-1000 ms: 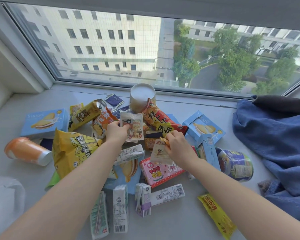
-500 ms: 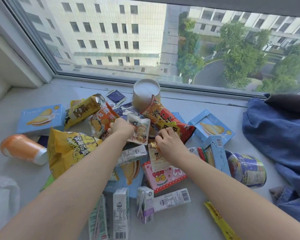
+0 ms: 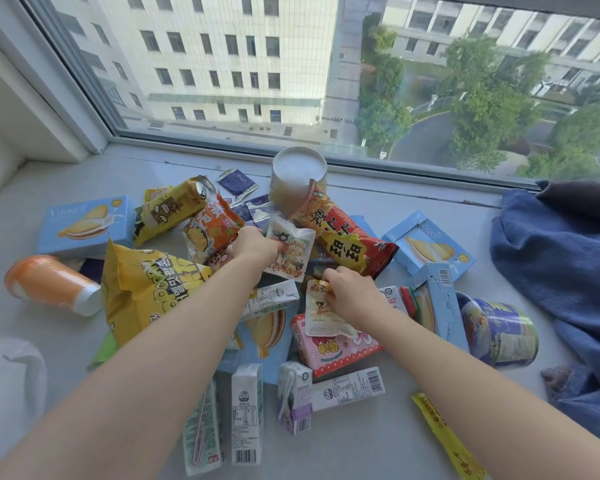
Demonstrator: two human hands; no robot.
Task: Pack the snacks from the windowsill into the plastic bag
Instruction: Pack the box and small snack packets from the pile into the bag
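In the middle of the snack pile (image 3: pixel 146 289) on the windowsill (image 3: pixel 371 445), the left hand (image 3: pixel 253 249) grips a small white pouch (image 3: pixel 293 249). The right hand (image 3: pixel 352 296) pinches another pale pouch (image 3: pixel 323 317), probably to carry both together. The plastic bag (image 3: pixel 11 379) apparently lies near left.

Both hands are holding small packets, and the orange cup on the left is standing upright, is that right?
No. The head view shows the orange cup lying on its side, not upright. The rest stands: the left hand holds a white packet and the right hand holds a pale packet.
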